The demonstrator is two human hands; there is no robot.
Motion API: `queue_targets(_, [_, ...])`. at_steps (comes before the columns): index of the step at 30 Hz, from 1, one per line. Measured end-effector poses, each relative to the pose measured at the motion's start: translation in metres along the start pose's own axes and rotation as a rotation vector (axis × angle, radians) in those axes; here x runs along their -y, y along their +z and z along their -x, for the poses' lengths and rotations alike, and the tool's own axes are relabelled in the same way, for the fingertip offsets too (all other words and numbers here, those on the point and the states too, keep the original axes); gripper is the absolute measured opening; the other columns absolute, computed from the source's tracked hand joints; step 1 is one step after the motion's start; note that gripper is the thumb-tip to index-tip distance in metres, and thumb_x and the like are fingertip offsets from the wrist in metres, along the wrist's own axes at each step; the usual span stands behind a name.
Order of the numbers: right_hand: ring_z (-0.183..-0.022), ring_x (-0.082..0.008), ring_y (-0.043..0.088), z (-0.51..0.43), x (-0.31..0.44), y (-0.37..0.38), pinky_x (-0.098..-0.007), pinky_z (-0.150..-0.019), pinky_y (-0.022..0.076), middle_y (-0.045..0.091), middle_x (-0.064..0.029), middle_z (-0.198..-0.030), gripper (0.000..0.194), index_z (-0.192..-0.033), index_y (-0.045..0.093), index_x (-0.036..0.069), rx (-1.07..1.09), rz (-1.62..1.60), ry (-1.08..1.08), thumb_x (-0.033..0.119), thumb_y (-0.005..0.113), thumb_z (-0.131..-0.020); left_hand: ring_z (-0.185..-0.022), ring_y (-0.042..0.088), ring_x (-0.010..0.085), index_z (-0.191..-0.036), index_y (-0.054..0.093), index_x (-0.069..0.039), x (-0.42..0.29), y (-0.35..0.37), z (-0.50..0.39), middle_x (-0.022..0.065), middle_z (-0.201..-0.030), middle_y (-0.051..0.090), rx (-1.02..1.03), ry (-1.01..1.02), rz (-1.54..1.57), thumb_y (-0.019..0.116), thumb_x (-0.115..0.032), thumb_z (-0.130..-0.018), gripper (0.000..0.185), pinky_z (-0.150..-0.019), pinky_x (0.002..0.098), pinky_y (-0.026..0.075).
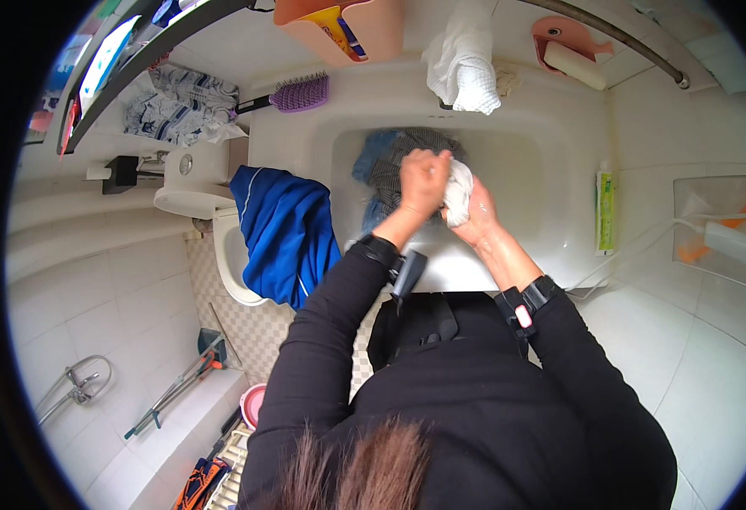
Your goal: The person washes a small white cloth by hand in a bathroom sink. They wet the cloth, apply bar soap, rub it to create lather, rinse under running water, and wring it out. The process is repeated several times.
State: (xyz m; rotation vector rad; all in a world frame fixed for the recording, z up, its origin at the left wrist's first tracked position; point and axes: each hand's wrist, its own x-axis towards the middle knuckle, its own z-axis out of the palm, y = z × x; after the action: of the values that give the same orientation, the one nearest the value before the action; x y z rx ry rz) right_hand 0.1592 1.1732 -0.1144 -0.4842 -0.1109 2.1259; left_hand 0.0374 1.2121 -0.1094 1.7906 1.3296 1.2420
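Over the washbasin (538, 255), both my hands hold a bunched white cloth (458, 197). My left hand (422, 182) is closed in a fist against the cloth's left side and looks slightly blurred. My right hand (480, 210) cups the cloth from the right, its palm and wrist wet. Beneath and left of my hands, a dark striped fabric (433, 140) and a blue fabric (373, 156) lie in cloudy water in the basin. Parts of them are hidden behind my left hand.
A blue garment (287, 236) drapes off the basin's left side, near the toilet (223, 255). A purple hairbrush (299, 94) lies on the back left ledge. A white towel (468, 70) hangs over the tap area. On the right rim stands a green tube (604, 210).
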Motion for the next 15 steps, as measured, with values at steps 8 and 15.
queue_targets(8, [-0.098, -0.0169, 0.056, 0.009, 0.018, 0.033, -0.0327, -0.082, 0.0493, 0.059, -0.0048, -0.104, 0.024, -0.106, 0.055, 0.007, -0.433, 0.157, -0.292, 0.023, 0.062, -0.091, -0.103, 0.051, 0.0327, -0.105, 0.06, -0.008, 0.002, -0.036, -0.004, 0.0111, -0.105, 0.061, 0.445, 0.076, -0.037, 0.075, -0.028, -0.071, 0.042, -0.096, 0.0439, 0.034])
queue_targets(15, [-0.106, -0.0183, 0.053, 0.021, 0.028, 0.024, -0.0452, -0.087, 0.0481, 0.056, -0.0086, -0.11, 0.026, -0.112, 0.053, 0.011, -0.657, 0.359, -0.093, 0.023, 0.059, -0.09, -0.098, 0.059, 0.0226, -0.111, 0.058, -0.004, -0.009, -0.036, -0.015, 0.0078, -0.102, 0.062, 0.409, -0.101, 0.231, 0.056, 0.006, -0.076, 0.036, -0.084, 0.0318, 0.046])
